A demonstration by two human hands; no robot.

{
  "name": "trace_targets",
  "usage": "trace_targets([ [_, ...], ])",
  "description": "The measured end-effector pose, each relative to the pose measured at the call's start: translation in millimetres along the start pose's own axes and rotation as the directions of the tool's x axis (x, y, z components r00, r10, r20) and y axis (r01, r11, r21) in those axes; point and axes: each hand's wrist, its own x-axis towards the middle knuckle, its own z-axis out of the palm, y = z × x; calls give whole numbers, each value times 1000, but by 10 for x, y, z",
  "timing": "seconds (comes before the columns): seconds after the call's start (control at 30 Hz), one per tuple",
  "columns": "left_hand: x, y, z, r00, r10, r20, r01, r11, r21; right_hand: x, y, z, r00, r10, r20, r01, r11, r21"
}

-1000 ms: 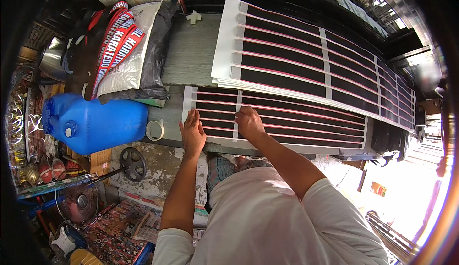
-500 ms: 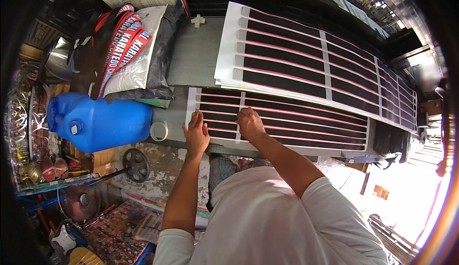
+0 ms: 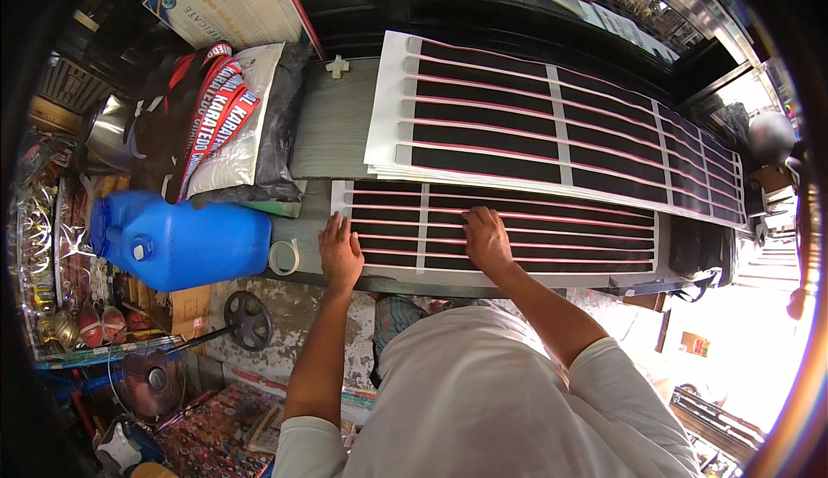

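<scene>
My R hand [image 3: 487, 236] just moved rightward on the lower long black sheet w/ thin red-and-white stripes [image 3: 561, 235], now clear of its pale grey cross strip [image 3: 423, 228], so the stretch btwn my hands is longer & takes in that strip. L hand [image 3: 341, 254] stays at the L end, palm down, thumb apart. R fingers bunched; can't tell if pinching a stripe. Sheet's on the grey table [image 3: 312, 219], before me

The upper stack [image 3: 552, 128] hides the lower sheet [image 3: 543, 232] along its far edge; the shirt [image 3: 483, 392] is cropped below.
</scene>
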Motion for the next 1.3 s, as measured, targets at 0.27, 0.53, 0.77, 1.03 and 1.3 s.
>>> trace_targets([
  [0.27, 42, 135, 163, 989, 5, 147, -13, 999, 51, -80, -22, -30, 999, -16, 30, 14, 997, 72],
  [0.53, -144, 626, 329, 983, -39, 180, 7, 984, 175, -81, -95, 98, 994, -26, 109, 16, 995, 97],
  [0.77, -128, 945, 380, 980, -22, 196, -8, 988, 152, -121, -106, 221, 989, -24, 148, 9, 995, 100],
  [1.03, -35, 854, 364, 980, 48, 191, -67, 994, 92, -63, -135, 199, 993, -36, 114, 23, 994, 110],
  [1.3, -60, 107, 43, 994, 93, 53, -91, 995, -52, -30, -51, 132, 997, -8, 76, -1, 992, 123],
])
